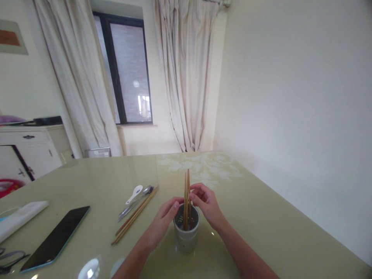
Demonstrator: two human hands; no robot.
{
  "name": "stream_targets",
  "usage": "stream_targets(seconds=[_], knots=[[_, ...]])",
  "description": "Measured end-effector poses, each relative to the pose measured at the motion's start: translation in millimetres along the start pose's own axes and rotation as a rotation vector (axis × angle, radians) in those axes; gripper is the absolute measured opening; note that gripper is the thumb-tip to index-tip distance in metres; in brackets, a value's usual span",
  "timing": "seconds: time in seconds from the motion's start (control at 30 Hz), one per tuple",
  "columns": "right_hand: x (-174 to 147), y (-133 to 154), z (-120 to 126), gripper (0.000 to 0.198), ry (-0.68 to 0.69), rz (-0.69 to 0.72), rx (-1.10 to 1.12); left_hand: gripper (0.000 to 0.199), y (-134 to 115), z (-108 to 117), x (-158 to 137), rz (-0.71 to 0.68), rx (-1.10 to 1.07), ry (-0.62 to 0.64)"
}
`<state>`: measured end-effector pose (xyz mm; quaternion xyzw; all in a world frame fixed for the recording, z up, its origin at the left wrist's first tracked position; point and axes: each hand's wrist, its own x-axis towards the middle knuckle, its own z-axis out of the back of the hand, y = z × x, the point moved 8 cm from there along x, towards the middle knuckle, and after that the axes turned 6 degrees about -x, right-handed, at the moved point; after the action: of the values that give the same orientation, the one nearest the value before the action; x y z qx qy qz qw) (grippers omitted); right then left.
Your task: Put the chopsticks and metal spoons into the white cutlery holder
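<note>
Glossy green counter, dark phone lying near the left edge. Grey holder cup near the middle, left hand curled against its rim, right hand pinching a chopstick pair upright inside. More loose chopsticks, a metal spoon and a white spoon left of the cup.

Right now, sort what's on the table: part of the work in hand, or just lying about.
In hand: upright chopsticks, holder cup, left hand, right hand.
Lying about: spare chopsticks, white spoon, metal spoon, phone, glasses.
</note>
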<state>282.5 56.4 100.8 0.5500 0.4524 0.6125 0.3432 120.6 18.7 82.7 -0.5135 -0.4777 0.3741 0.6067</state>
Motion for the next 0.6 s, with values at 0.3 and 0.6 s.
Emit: stream_targets(seconds=[0.3, 0.6], knots=[[-0.7, 0.0, 1.7, 0.037, -0.032, 0.031, 0.011, 0.057, 3.5, -2.3, -0.6, 0.003, 0.008, 0.013], [5.3, -15.6, 1.7, 0.043, -0.044, 0.003, -0.011, 0.036, 7.7, 83.2, 4.6, 0.097, 1.191, -0.421]])
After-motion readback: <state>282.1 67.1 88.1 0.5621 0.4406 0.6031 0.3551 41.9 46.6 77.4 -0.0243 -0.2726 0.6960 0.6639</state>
